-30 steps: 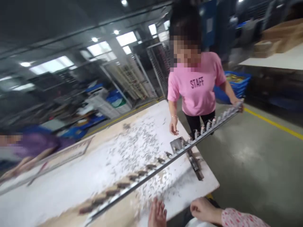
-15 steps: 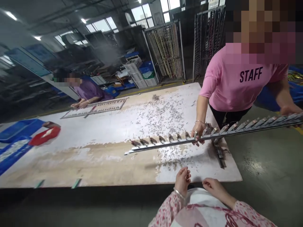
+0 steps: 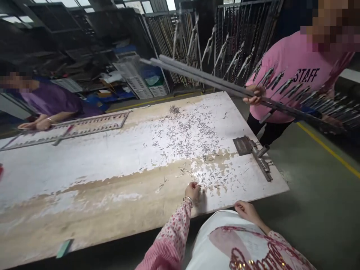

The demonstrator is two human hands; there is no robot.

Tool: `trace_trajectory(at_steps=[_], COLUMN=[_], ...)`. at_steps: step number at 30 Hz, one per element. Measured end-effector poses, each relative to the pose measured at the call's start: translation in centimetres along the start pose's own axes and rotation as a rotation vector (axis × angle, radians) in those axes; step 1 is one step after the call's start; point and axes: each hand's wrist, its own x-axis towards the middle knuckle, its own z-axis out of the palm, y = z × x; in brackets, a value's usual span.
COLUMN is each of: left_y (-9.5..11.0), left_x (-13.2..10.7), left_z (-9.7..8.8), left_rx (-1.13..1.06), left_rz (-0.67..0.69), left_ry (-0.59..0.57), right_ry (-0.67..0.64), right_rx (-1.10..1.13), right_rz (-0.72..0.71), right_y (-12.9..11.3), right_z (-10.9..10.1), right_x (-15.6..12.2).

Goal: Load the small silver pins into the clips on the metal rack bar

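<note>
My left hand (image 3: 192,190) rests low over the table with its fingers pinched together, at the near edge of the scattered small metal pieces (image 3: 194,133). Whatever is between those fingertips, if anything, is too small to make out. Close to the table's front edge is my right hand (image 3: 247,210), its fingers curled closed and nothing visible in them. Thin silvery slivers (image 3: 161,185) lie just left of my left hand. The worn white table (image 3: 107,153) has patches of bare tan board.
A co-worker in a pink shirt (image 3: 295,82) holds a long metal bar (image 3: 197,77) lined with clips. A metal clamp fixture (image 3: 261,159) sits at the table's right end. At far left another person (image 3: 56,97) works over a frame (image 3: 92,129). A green block (image 3: 64,248) is on the front edge.
The co-worker has lifted the clip-lined bar off the table area, up and to the right. My left hand has reached forward to the metal pieces. My view has turned and tilted down.
</note>
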Motion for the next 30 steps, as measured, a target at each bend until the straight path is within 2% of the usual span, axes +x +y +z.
trace_trajectory(at_steps=[4, 8, 11, 15, 17, 19, 21, 24, 26, 30], left_y=[-0.2, 0.1, 0.0, -1.3, -2.2, -2.9, -3.4, -3.7, -3.7, -3.4], left_x=[2.7, 4.7, 6.1, 7.3, 7.7, 8.1, 8.6, 9.3, 9.7, 9.8], left_z=[-0.5, -1.4, -4.6, -10.7, -13.1, -14.3, -14.5, -13.9, -13.3, -12.4], left_rx=[0.206, 0.321, 0.385, 0.469, 0.503, 0.537, 0.574, 0.621, 0.639, 0.632], left_rz=[0.091, 0.137, 0.066, -0.132, -0.211, -0.236, -0.213, -0.158, -0.131, -0.058], left_ry=[0.016, 0.115, 0.261, 0.478, 0.517, 0.487, 0.426, 0.348, 0.322, 0.316], right_ry=[0.089, 0.111, 0.138, 0.155, 0.149, 0.144, 0.136, 0.072, 0.042, 0.069], right_rx=[0.064, 0.073, 0.073, 0.037, 0.031, 0.032, 0.032, 0.020, 0.002, -0.012], right_rz=[0.092, 0.158, 0.202, 0.244, 0.262, 0.273, 0.279, 0.280, 0.259, 0.230], right_y=[0.2, 0.8, 1.1, 1.3, 1.3, 1.2, 1.0, 0.6, 0.3, -0.5], right_z=[0.8, 0.9, 0.7, 0.8, 1.0, 1.4, 1.7, 2.0, 2.0, 1.7], right_x=[-1.5, -2.3, -2.6, -2.4, -1.9, -1.1, -0.1, 1.2, 1.6, 1.5])
